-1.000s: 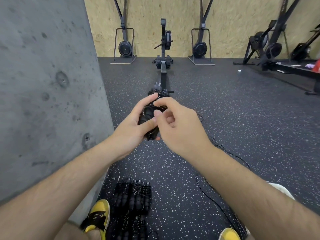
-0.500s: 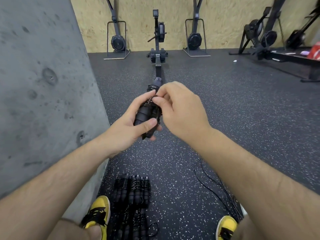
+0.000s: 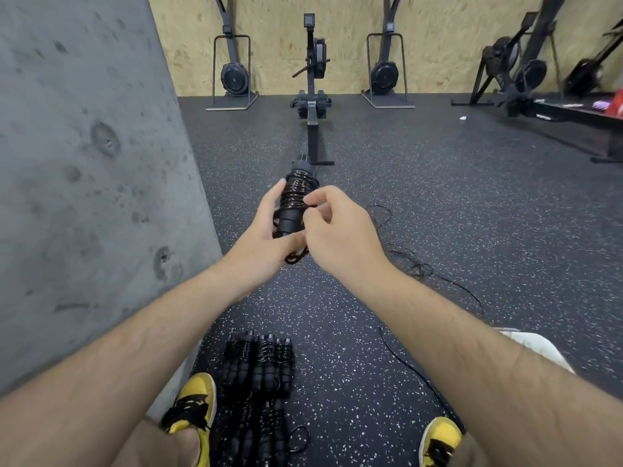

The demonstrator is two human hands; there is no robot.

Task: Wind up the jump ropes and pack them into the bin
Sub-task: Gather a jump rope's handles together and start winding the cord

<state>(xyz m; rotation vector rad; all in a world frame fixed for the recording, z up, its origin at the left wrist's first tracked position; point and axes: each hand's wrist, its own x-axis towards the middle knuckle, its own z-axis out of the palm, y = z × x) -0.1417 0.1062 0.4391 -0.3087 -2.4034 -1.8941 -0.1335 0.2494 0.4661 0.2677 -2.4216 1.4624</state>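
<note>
Since the earlier frame the R hand [image 3: 340, 230] has dropped a bit lower on the bundle, and more of the wound cord now shows above both hands. L hand [image 3: 266, 237]: grip wrapped round the jump rope handles [image 3: 291, 217], thumb across the lower end, fingers behind. R hand: thumb + forefinger pinched on the cord [image 3: 298, 195] at the coil's side, other fingers curled in; looks like tucking the tail end, tho the end itself is too small to make out.

Handling, as a guess: bundle is light; handles stiff, best place to hold. Cord is thin, glossy, springy, so wraps will likely loosen if let go. Keep the L grip across the wraps till the tail is locked.

Below the grips, between the yellow shoes [image 3: 192, 402], a row of wound ropes [image 3: 259, 365] lies on the speckled floor [image 3: 438, 197]. Right of the grips, loose cord [image 3: 414, 264] trails on the floor. A white edge [image 3: 536, 348] low right may be the bin, can't tell. Beyond: rowing machine [image 3: 313, 96].
</note>
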